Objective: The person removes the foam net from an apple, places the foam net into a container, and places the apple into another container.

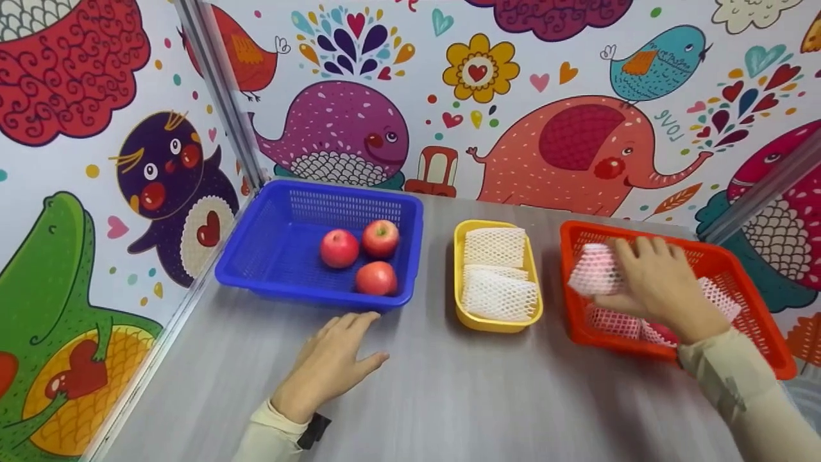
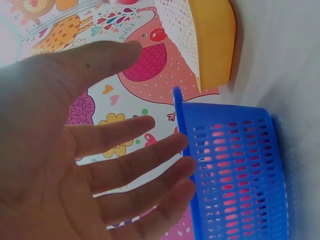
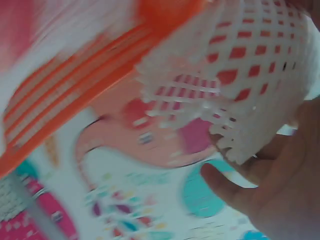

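Observation:
My right hand (image 1: 664,289) grips an apple in a white foam net (image 1: 596,269), held over the left part of the red basket (image 1: 763,301). Red shows through the mesh in the right wrist view, where the net's loose end (image 3: 235,130) hangs past the fingers. More netted apples (image 1: 612,323) lie in that basket, partly covered by the hand and forearm. My left hand (image 1: 327,359) is held with fingers extended near the front rim of the blue basket (image 1: 314,295), holding nothing. Inside the blue basket are three bare red apples (image 1: 338,248).
Between the two baskets stands a small yellow basket (image 1: 499,324) with flattened white foam nets (image 1: 497,292) in it. Printed cartoon walls (image 1: 545,64) close off the back and left of the grey table (image 1: 449,398).

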A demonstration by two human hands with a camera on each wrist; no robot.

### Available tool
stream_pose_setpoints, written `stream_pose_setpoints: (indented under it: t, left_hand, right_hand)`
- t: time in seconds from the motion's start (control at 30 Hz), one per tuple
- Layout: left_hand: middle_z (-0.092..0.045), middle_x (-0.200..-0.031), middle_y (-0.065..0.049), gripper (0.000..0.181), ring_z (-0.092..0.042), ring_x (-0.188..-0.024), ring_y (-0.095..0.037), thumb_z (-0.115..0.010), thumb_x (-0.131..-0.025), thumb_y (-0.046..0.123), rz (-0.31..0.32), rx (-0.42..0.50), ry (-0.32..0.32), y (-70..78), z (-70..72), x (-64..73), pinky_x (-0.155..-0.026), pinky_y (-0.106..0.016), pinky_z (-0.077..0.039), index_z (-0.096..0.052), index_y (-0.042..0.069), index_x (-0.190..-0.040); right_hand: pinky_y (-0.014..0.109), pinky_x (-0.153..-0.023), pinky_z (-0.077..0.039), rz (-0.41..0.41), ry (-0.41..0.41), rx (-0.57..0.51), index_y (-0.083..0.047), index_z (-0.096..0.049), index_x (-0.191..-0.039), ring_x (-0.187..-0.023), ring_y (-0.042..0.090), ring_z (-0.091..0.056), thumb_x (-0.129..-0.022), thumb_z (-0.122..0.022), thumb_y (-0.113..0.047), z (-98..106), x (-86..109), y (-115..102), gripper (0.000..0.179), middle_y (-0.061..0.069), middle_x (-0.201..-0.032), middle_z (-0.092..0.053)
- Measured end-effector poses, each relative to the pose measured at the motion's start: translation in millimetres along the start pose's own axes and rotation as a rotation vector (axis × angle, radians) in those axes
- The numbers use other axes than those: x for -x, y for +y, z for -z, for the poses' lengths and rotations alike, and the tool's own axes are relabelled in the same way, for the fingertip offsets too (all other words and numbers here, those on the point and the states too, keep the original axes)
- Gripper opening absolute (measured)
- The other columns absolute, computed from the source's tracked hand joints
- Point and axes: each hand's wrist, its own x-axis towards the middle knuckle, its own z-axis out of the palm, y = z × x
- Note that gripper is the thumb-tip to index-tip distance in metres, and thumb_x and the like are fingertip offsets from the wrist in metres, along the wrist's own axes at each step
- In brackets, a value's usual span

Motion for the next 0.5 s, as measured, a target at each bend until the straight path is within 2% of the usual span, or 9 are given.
stream_pose_setpoints:
  t: [0.13,0.23,0.37,0.5]
  left_hand:
    - [-0.065,-0.119,-0.008,0.057,-0.061,-0.109,-0.034,-0.08,-0.084,0.035,-0.017,0.009,0.008,0.7,-0.7,-1.3,-0.091,-0.051,-0.049,-0.061,0.008,-0.131]
    - [-0.065,-0.119,-0.008,0.057,-0.062,-0.109,-0.033,-0.08,-0.084,0.036,-0.023,0.013,0.008,0.9,-1.6,-1.8,-0.091,-0.051,-0.049,-0.062,0.008,-0.13]
    - [-0.066,-0.118,-0.008,0.055,-0.062,-0.109,-0.033,-0.079,-0.085,0.036,-0.034,0.02,0.007,0.9,-3.7,-1.6,-0.091,-0.051,-0.049,-0.063,0.008,-0.129]
    - [-0.066,-0.117,-0.006,0.053,-0.063,-0.106,-0.031,-0.08,-0.084,0.036,-0.042,0.025,0.003,1.7,-6.4,-1.8,-0.087,-0.049,-0.051,-0.064,0.009,-0.127]
  right_hand:
    - [0.069,-0.087,-0.038,0.072,0.07,-0.034,-0.005,-0.051,-0.127,-0.101,0.042,-0.048,-0.065,-0.084,-0.053,0,11.0,-43,0.085,0.02,-0.105,-0.055]
    - [0.065,-0.09,-0.039,0.14,0.094,-0.041,-0.006,-0.054,-0.126,-0.1,0.04,-0.051,-0.065,-0.082,-0.057,-6,19.0,-69,0.084,0.017,-0.104,-0.057]
    - [0.06,-0.09,-0.042,0.217,0.13,-0.048,-0.008,-0.057,-0.123,-0.096,0.035,-0.054,-0.062,-0.079,-0.065,-22,29.6,-101,0.087,0.013,-0.1,-0.058]
    - [0.056,-0.085,-0.045,0.274,0.182,-0.106,-0.009,-0.058,-0.12,-0.09,0.031,-0.054,-0.055,-0.08,-0.066,-48,39.5,-133,0.088,0.008,-0.096,-0.056]
